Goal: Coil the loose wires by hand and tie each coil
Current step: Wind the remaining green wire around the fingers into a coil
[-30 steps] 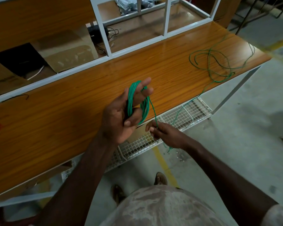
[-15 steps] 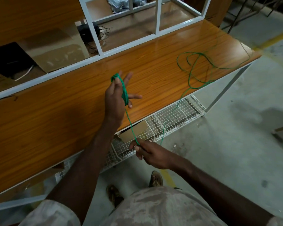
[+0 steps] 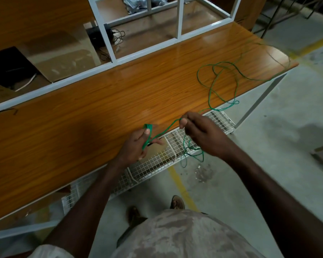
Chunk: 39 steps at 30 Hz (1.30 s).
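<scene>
A thin green wire is partly wound into a small coil [image 3: 147,135] that my left hand [image 3: 136,146] grips at the front edge of the wooden table [image 3: 82,118]. From the coil the wire runs right to my right hand [image 3: 199,133], which pinches it between thumb and fingers. Beyond that hand the loose wire [image 3: 213,84] lies in wide loops on the table's right end. A short length [image 3: 192,153] dangles below my right hand over the mesh shelf.
A white wire-mesh shelf [image 3: 157,164] hangs under the table's front edge. A white metal frame [image 3: 108,45] stands along the back of the table, with cardboard [image 3: 63,58] and a black box with cables [image 3: 99,34] behind it. Bare concrete floor [image 3: 268,155] lies to the right.
My left hand has come down from above the table to its front edge with the coil. My right hand has risen from below the edge and moved right along the wire.
</scene>
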Each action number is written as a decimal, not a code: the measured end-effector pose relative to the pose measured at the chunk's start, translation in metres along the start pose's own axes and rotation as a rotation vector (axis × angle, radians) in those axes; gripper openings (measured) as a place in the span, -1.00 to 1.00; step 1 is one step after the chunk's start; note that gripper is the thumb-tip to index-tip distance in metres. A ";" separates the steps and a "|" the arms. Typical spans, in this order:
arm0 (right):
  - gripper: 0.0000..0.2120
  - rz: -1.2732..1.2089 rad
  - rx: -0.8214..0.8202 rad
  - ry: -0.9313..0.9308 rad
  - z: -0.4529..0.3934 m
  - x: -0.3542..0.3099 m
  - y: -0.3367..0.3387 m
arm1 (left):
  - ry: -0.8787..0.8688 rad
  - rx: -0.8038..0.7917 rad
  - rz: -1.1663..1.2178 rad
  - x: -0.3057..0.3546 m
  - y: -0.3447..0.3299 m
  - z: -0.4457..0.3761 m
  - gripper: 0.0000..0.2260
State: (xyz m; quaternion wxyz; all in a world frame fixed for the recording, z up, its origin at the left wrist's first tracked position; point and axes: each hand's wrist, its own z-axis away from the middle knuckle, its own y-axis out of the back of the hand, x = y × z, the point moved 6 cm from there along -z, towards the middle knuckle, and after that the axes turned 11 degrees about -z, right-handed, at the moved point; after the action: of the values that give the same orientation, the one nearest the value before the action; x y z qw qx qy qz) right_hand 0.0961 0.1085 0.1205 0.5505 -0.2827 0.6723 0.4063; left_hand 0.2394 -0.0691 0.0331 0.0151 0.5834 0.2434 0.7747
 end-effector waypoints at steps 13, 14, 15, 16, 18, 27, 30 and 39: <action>-0.78 0.094 0.104 0.036 -0.075 0.007 -0.034 | -0.034 -0.349 0.480 0.023 0.028 0.042 -0.53; -0.78 0.102 0.104 0.028 -0.080 0.009 -0.040 | -0.035 -0.362 0.509 0.026 0.035 0.044 -0.53; -0.77 0.109 0.103 0.021 -0.085 0.010 -0.047 | -0.033 -0.377 0.542 0.028 0.042 0.046 -0.52; -0.77 0.108 0.103 0.013 -0.091 0.010 -0.055 | -0.034 -0.393 0.580 0.031 0.050 0.049 -0.51; -0.76 0.090 0.100 -0.012 -0.101 0.011 -0.071 | -0.049 -0.412 0.655 0.035 0.067 0.053 -0.50; -0.78 0.018 0.035 -0.042 -0.127 0.002 -0.142 | -0.148 -0.233 0.697 0.024 0.150 0.060 -0.52; -0.78 0.012 0.016 -0.035 -0.132 -0.003 -0.160 | -0.153 -0.200 0.705 0.013 0.168 0.069 -0.51; -0.77 -0.015 -0.105 -0.080 -0.146 0.001 -0.195 | -0.179 -0.085 0.720 0.005 0.195 0.075 -0.52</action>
State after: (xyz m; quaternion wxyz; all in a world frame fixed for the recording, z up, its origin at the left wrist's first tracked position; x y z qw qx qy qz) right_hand 0.1831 -0.1162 0.0827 0.5644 -0.2996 0.6253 0.4480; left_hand 0.3573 -0.2121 0.1301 -0.2127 0.6959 -0.0121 0.6858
